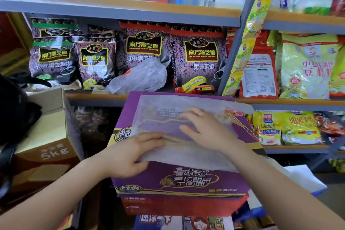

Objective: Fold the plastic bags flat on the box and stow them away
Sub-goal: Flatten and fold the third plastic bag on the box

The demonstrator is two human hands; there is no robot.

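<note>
Plastic bag (186, 123), thin and translucent white, is lying spread across the top of the purple noodle box (186, 179), its near edge reaching almost to the box's front. Both hands are resting on it. The left hand (128, 155) is gripping the near-left edge, fingers flat on top and the thumb apparently tucked under the film. The right hand (203, 130) is pressing down on the middle with straight, spread fingers, holding nothing. To do this step well, I judge the right palm should be anchoring the sheet while the left is lifting its edge over in one even fold, sweeping trapped air out toward the far side so the film is not wrinkling or sliding off the slick cardboard. Another crumpled clear bag (140, 76) is waiting on the shelf (97, 97) just beyond the box.
</note>
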